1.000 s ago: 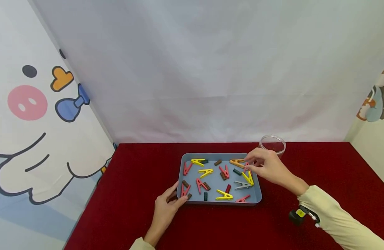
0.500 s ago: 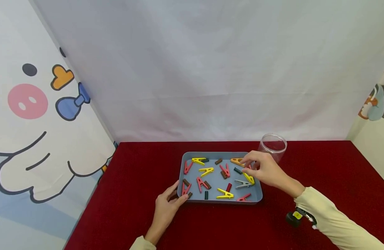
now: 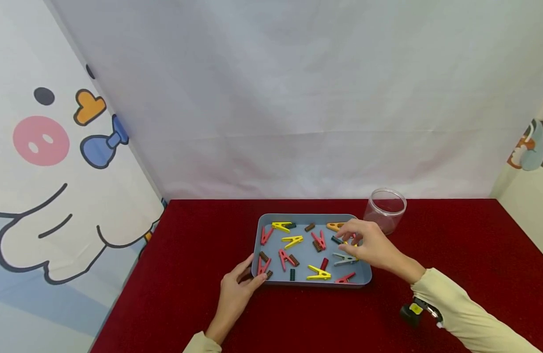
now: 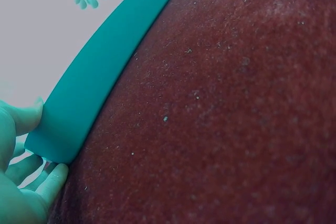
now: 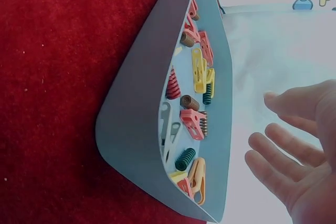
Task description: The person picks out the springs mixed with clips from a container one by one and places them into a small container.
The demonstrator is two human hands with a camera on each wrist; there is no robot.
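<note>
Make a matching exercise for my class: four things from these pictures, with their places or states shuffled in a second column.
1. jar
2. tray
3. left hand
4. right hand

A. over the tray's right side, holding nothing
B. grey-blue, containing clips and springs
C. clear, by the tray's far right corner
D. gripping the tray's near left corner

Pairs: 1-C, 2-B, 3-D, 4-A

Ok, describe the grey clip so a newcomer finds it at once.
On the red cloth sits a tray. In the head view, look near its right end, beside the right hand. There lies the grey clip, the only grey one in view; others are red, yellow or orange.
</note>
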